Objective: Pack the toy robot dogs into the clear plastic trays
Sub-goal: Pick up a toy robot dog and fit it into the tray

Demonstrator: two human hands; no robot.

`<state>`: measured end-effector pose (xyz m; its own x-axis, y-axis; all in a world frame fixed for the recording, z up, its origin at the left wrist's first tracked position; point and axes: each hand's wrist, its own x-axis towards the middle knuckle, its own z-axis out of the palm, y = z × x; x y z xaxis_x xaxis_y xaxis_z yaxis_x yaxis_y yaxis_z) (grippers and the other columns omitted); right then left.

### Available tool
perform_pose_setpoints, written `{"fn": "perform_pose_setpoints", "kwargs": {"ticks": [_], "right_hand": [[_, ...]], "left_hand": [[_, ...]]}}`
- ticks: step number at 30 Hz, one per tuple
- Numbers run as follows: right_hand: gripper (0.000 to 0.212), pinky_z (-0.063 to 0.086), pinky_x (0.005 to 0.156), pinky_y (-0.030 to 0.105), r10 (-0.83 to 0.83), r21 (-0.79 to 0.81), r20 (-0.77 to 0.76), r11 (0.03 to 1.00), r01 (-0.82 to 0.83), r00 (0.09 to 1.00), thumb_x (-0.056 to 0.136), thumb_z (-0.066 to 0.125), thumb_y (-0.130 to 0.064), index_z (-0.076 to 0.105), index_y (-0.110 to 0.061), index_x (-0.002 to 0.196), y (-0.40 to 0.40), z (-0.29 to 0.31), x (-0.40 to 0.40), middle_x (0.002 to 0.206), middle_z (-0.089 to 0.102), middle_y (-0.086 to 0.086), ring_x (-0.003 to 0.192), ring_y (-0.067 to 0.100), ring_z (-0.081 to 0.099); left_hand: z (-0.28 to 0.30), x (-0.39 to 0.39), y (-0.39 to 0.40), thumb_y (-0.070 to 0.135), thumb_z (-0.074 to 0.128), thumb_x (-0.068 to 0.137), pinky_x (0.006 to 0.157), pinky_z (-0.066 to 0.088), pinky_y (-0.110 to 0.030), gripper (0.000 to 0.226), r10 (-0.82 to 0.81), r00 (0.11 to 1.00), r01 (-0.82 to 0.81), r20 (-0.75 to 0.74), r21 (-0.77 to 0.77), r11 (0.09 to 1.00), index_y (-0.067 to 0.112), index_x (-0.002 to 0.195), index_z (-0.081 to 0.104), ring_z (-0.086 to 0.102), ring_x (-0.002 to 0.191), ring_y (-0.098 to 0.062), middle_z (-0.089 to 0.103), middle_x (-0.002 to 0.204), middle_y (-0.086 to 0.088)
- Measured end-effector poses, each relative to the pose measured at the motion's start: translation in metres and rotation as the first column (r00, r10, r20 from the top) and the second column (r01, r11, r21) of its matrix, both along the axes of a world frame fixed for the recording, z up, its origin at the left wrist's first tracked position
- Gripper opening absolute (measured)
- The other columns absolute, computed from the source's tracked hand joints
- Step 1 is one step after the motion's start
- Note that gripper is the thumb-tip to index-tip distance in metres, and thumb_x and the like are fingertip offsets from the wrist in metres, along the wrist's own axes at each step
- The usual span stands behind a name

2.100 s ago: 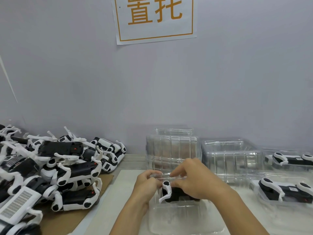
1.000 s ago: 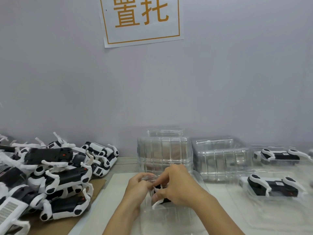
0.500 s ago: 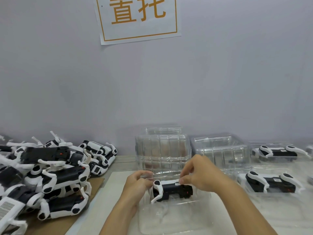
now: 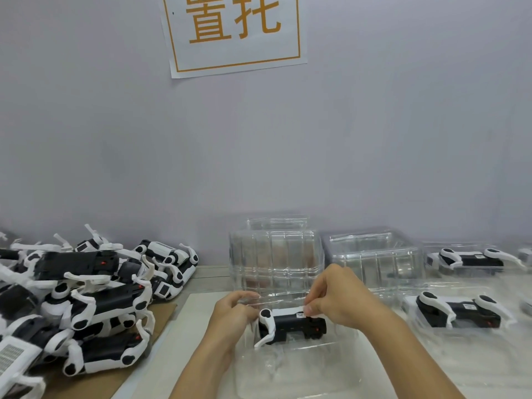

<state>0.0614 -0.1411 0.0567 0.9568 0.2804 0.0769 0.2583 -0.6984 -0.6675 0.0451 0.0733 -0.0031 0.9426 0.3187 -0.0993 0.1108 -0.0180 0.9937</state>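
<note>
Got the toy robot dog sitting in the clear tray in front of me. My left hand pinches its front end, my right hand pinches the back, probably to seat it square.

Pale grey wall across the whole background. On it, top centre, a white sign, slightly tilted, with an orange border and 2 large orange characters. Below, a white mat over the table's near part. At left, brown cardboard lying flat, its right edge meeting the mat. Behind the mat, a strip of grey tabletop against the wall.
</note>
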Motion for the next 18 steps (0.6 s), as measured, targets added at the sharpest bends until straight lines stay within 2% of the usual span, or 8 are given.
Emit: {"fn": "perform_pose_setpoints", "kwargs": {"ticks": [2, 3, 6, 8, 11, 13, 15, 18], "right_hand": [[0.014, 0.049, 0.068, 0.016, 0.001, 0.002, 0.018, 1.000, -0.002, 1.000, 0.078, 0.084, -0.020, 0.076, -0.025, 0.068, 0.002, -0.001, -0.001, 0.077, 0.070, -0.011, 0.079, 0.001, 0.063], [0.012, 0.052, 0.071, 0.018, 0.009, -0.010, 0.031, 1.000, -0.009, 0.999, 0.080, 0.082, -0.020, 0.077, -0.024, 0.071, 0.003, -0.001, -0.002, 0.076, 0.070, -0.011, 0.078, 0.002, 0.064], [0.010, 0.046, 0.101, 0.041, 0.064, -0.110, 0.083, 0.992, -0.054, 0.994, 0.087, 0.069, -0.020, 0.077, -0.027, 0.085, 0.006, 0.000, -0.004, 0.082, 0.068, -0.015, 0.085, 0.000, 0.056], [0.011, 0.041, 0.106, 0.045, 0.100, -0.137, 0.122, 0.987, -0.083, 0.987, 0.090, 0.067, -0.027, 0.075, -0.031, 0.097, 0.008, 0.001, -0.005, 0.090, 0.065, -0.017, 0.088, -0.001, 0.054], [0.022, 0.040, 0.106, 0.040, 0.162, -0.109, 0.166, 0.983, -0.145, 0.973, 0.088, 0.068, -0.045, 0.071, -0.037, 0.109, 0.018, 0.002, -0.008, 0.105, 0.063, -0.017, 0.102, 0.004, 0.054], [0.029, 0.043, 0.095, 0.027, 0.236, -0.082, 0.179, 0.971, -0.225, 0.955, 0.086, 0.068, -0.050, 0.069, -0.040, 0.114, 0.032, -0.002, -0.012, 0.106, 0.060, -0.018, 0.101, 0.001, 0.052], [0.030, 0.041, 0.082, 0.019, 0.306, -0.083, 0.182, 0.952, -0.296, 0.934, 0.087, 0.069, -0.046, 0.070, -0.039, 0.116, 0.046, -0.008, -0.017, 0.102, 0.057, -0.019, 0.097, 0.002, 0.053], [0.027, 0.043, 0.086, 0.023, 0.321, -0.103, 0.206, 0.946, -0.306, 0.924, 0.088, 0.072, -0.038, 0.072, -0.033, 0.115, 0.055, -0.013, -0.019, 0.092, 0.050, -0.021, 0.097, 0.009, 0.056]], "left_hand": [[0.000, -0.001, -0.001, -0.014, 0.058, 0.076, 0.096, 0.054, -0.043, 0.037, 0.005, 1.000, -0.005, 0.005, -0.003, 1.000, 0.011, 0.096, 0.074, 0.071, 0.097, -0.028, 0.077, 0.096, -0.011], [0.000, -0.001, 0.000, -0.014, 0.058, 0.075, 0.093, 0.055, -0.042, 0.036, 0.008, 1.000, -0.007, 0.012, -0.009, 1.000, 0.011, 0.096, 0.075, 0.071, 0.096, -0.027, 0.077, 0.096, -0.010], [0.000, -0.001, -0.002, -0.010, 0.060, 0.073, 0.081, 0.054, -0.034, 0.032, 0.018, 0.999, -0.016, 0.045, -0.044, 0.999, 0.012, 0.087, 0.078, 0.072, 0.091, -0.024, 0.078, 0.093, -0.008], [0.002, -0.002, -0.004, 0.001, 0.062, 0.062, 0.088, 0.054, -0.039, 0.027, 0.023, 0.998, -0.017, 0.067, -0.083, 0.996, 0.012, 0.079, 0.079, 0.070, 0.092, -0.026, 0.077, 0.092, -0.009], [0.004, -0.001, -0.005, 0.004, 0.062, 0.074, 0.100, 0.048, -0.049, 0.019, 0.038, 0.994, -0.024, 0.099, -0.131, 0.991, 0.011, 0.076, 0.080, 0.067, 0.102, -0.032, 0.076, 0.098, -0.014], [0.002, 0.000, -0.004, 0.005, 0.058, 0.085, 0.101, 0.047, -0.052, 0.021, 0.031, 0.995, -0.014, 0.097, -0.169, 0.986, 0.007, 0.080, 0.078, 0.066, 0.105, -0.036, 0.073, 0.105, -0.020], [0.003, -0.001, -0.004, 0.011, 0.060, 0.083, 0.090, 0.050, -0.054, 0.020, -0.003, 0.997, 0.021, 0.083, -0.215, 0.976, 0.000, 0.090, 0.075, 0.067, 0.099, -0.039, 0.072, 0.105, -0.022], [0.004, -0.002, -0.005, 0.012, 0.063, 0.080, 0.070, 0.049, -0.044, 0.022, -0.019, 0.997, 0.038, 0.071, -0.274, 0.961, -0.003, 0.093, 0.073, 0.064, 0.083, -0.035, 0.068, 0.092, -0.022]]}}
